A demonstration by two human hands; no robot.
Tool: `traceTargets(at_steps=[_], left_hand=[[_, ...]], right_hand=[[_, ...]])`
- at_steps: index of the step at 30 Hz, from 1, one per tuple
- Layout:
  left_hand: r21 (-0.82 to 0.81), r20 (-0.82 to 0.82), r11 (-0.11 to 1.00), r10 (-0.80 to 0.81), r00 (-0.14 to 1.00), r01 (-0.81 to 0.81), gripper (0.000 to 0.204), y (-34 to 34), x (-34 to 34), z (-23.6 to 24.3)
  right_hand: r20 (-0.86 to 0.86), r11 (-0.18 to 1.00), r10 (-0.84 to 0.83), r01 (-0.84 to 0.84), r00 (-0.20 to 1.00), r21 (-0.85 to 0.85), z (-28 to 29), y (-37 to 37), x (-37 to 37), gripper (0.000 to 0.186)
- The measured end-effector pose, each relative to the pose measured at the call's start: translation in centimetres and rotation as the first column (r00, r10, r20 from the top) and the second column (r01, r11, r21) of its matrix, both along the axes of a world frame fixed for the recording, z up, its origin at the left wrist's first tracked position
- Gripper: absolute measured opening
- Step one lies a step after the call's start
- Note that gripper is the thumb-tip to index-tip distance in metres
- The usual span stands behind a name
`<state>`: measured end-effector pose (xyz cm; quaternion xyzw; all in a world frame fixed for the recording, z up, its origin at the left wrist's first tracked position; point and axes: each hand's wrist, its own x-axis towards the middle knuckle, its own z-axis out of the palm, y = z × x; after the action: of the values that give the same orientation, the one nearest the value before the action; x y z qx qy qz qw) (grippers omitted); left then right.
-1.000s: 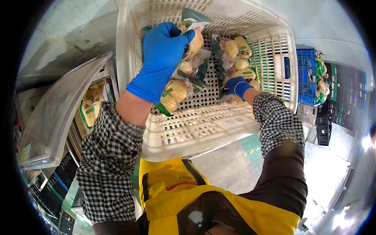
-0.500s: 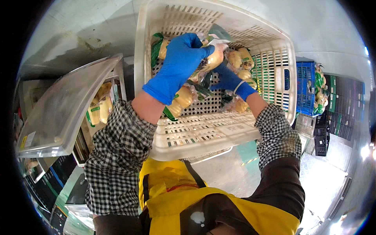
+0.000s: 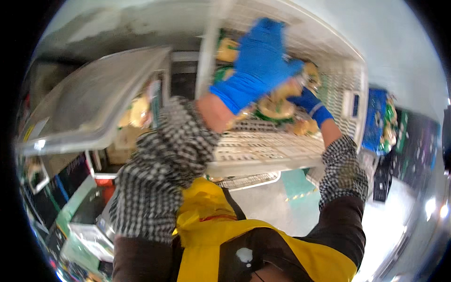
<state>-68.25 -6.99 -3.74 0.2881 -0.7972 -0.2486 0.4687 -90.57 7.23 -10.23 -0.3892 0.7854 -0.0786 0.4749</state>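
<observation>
The picture's top edge cuts off the far left corner of the white slatted crate (image 3: 270,165). Inside the crate, the blurred left hand (image 3: 263,61) hides some bagged yellowish produce (image 3: 277,111); whether it or the blurred right hand (image 3: 314,105) grips any is unclear. Right of the crate, green-and-pale bundles (image 3: 389,126) are too small to identify.

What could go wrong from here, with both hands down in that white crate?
The left hand and right hand are close together around the pale-yellow packs, so they might bump each other or knock a pack aside.
The packs look plastic-wrapped, and could snag on the slotted white crate.
The left hand is blurred, so its grip can't be judged; anything held could slip.
</observation>
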Motion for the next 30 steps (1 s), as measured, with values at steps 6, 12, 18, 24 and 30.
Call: traceTargets(at_steps=[6,12,18,24,30], left_hand=[[0.102,-0.098,0.917,-0.377,0.921,0.387,0.016,4.9,16.7,2.1],[0.341,0.632,0.857,0.094,0.769,-0.386,0.035,0.6,32.5,-13.8],[0.434,0.816,0.866,-0.261,0.515,-0.249,0.054,-6.9,37.6,-22.0],[0.546,0.751,0.823,-0.399,0.526,-0.156,0.074,-8.1,37.8,-22.9],[0.631,0.579,0.774,-0.426,0.695,-0.051,0.094,-1.6,39.4,-20.6]], right_hand=[[-0.107,0.77,0.19,-0.081,0.976,0.633,-7.8,3.7,-1.8,0.098],[-0.31,0.645,0.662,-0.309,0.682,0.699,-5.9,1.2,0.7,0.078],[-0.364,0.898,0.437,-0.42,0.822,0.132,0.3,-1.7,6.5,0.042],[-0.35,0.918,0.391,-0.33,0.851,0.221,-4.3,-2.6,9.9,0.071],[-0.287,0.978,0.183,-0.145,0.94,0.148,-10.7,-2.4,14.1,0.089]])
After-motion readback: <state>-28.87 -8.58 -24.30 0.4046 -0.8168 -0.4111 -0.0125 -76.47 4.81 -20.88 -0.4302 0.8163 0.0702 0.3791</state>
